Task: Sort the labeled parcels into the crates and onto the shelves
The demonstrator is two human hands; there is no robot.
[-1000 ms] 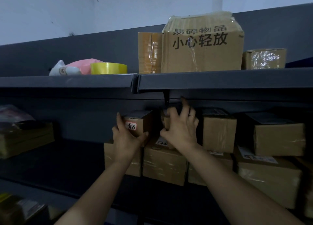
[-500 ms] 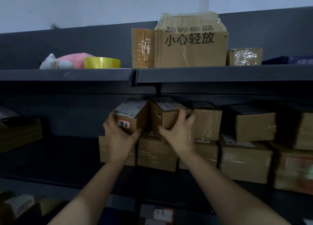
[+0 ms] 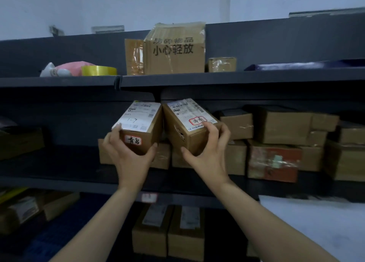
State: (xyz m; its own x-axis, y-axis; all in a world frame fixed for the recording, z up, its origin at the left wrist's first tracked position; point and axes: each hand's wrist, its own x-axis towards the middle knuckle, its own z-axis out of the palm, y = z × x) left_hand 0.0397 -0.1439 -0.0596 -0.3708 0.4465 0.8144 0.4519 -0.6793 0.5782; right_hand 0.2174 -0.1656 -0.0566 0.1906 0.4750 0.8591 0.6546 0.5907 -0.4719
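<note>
Two small cardboard parcels are held side by side in front of the middle shelf (image 3: 59, 181). My left hand (image 3: 128, 155) grips the left parcel (image 3: 142, 123), which has a white shipping label marked 1-7 on top and a red-bordered handwritten sticker on its near face. My right hand (image 3: 207, 153) grips the right parcel (image 3: 185, 123), tilted, with a shipping label and a red-bordered sticker on top. The two parcels touch along their upper edges.
Stacked brown boxes (image 3: 276, 143) fill the middle shelf behind and to the right. The top shelf (image 3: 197, 77) carries a big printed carton (image 3: 175, 52), a yellow tape roll (image 3: 98, 70) and a pink soft parcel (image 3: 69, 68). More boxes (image 3: 167, 232) stand on the lower shelf.
Both hands have drawn the two small parcels out from the middle shelf toward me, so their top labels now show. The view has tipped downward.
</note>
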